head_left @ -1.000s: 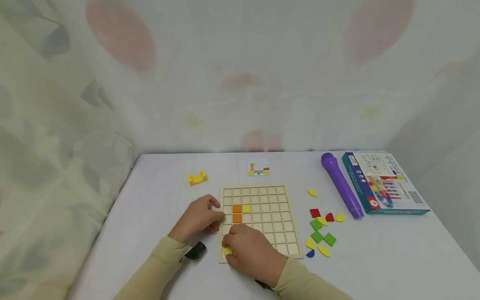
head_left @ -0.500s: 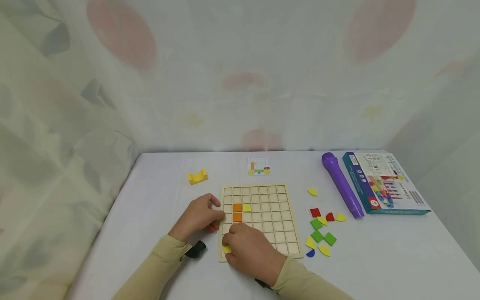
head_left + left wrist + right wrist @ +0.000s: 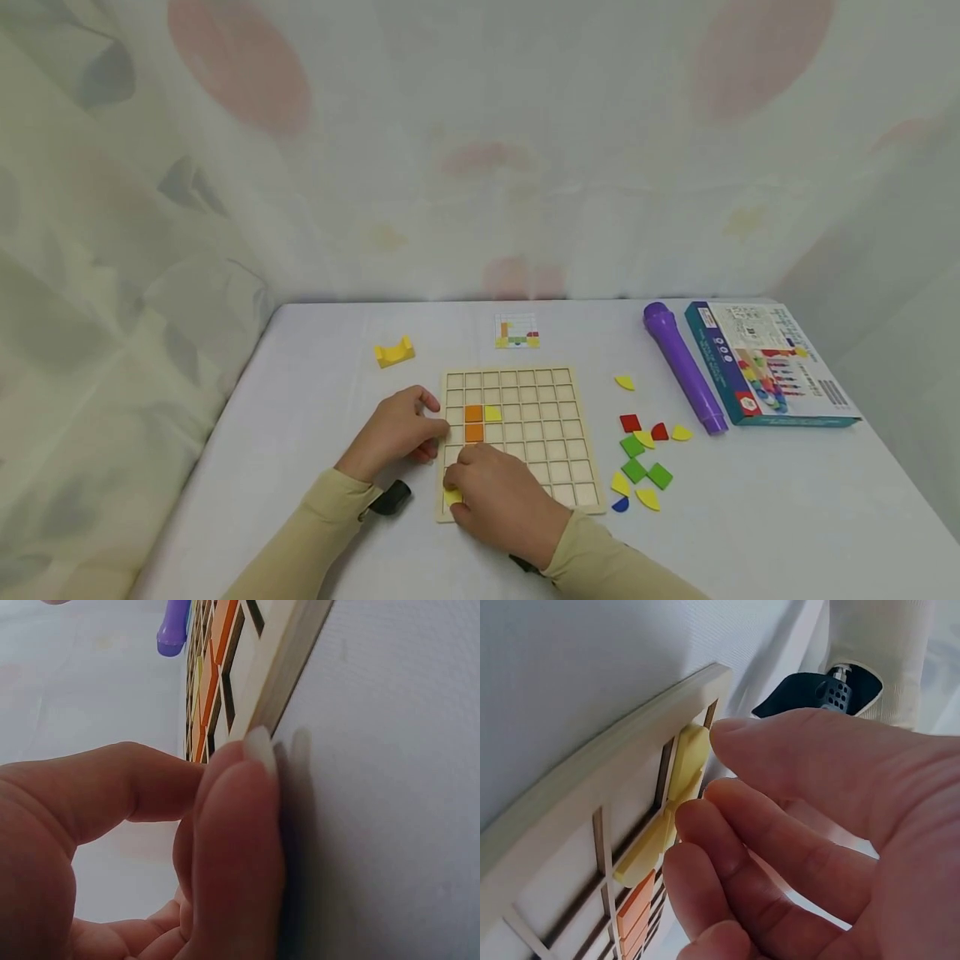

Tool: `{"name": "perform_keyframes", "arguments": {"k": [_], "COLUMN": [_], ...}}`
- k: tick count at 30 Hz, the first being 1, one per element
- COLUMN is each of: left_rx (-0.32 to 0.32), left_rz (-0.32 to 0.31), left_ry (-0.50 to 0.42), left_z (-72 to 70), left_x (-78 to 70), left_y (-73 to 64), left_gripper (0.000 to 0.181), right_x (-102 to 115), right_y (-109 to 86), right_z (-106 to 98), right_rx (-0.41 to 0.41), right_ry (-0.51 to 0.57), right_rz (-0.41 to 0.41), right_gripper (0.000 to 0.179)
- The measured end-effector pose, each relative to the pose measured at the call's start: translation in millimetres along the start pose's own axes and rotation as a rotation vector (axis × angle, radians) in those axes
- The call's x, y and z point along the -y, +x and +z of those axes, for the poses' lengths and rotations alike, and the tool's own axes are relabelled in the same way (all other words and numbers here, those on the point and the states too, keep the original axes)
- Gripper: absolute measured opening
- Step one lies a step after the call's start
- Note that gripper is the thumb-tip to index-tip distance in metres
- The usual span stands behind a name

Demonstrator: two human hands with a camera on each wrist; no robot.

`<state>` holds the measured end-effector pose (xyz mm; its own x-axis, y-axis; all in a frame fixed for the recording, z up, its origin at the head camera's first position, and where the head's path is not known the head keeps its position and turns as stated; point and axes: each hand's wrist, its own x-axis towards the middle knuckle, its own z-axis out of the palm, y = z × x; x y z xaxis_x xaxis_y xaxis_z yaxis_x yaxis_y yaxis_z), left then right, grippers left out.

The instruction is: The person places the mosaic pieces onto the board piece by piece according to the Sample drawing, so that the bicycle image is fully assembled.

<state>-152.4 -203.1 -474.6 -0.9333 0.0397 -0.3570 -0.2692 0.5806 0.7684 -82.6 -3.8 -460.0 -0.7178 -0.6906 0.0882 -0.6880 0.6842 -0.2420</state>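
Note:
In the head view my right hand point(image 3: 510, 504) is over the near left corner of a wooden grid board point(image 3: 596, 479). Its thumb and fingertips pinch a yellow quarter-circle tile point(image 3: 688, 761) at a corner cell. A second yellow tile point(image 3: 646, 847) lies beside it in the right wrist view, partly behind the fingers. Orange square tiles point(image 3: 474, 432) fill cells farther up that column, with another yellow tile point(image 3: 492, 414) to their right. At the board's left edge rests my left hand point(image 3: 397, 432); in the left wrist view its thumb point(image 3: 238, 847) and bent index finger meet by the wooden rim.
Loose red, green, yellow and blue tiles point(image 3: 633, 472) are scattered right of the board. Behind it lies a small pattern card point(image 3: 517, 331), with a yellow stand point(image 3: 394, 352) to the left. A purple tube point(image 3: 684, 367) and a printed box point(image 3: 776, 367) occupy the far right.

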Motion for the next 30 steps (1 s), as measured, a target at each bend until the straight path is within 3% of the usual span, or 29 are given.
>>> {"name": "perform_keyframes", "arguments": {"k": [30], "left_rx": [-0.001], "left_rz": [0.000], "left_ry": [0.010], "left_z": [-0.3], "left_x": [-0.9], "left_y": [0.3], "left_gripper": [0.033], "right_x": [0.3], "right_y": [1.9], "right_z": [3.7], "right_rx": [0.010], "right_ry": [-0.004], "right_rz": [0.032], "right_gripper": [0.012]}}
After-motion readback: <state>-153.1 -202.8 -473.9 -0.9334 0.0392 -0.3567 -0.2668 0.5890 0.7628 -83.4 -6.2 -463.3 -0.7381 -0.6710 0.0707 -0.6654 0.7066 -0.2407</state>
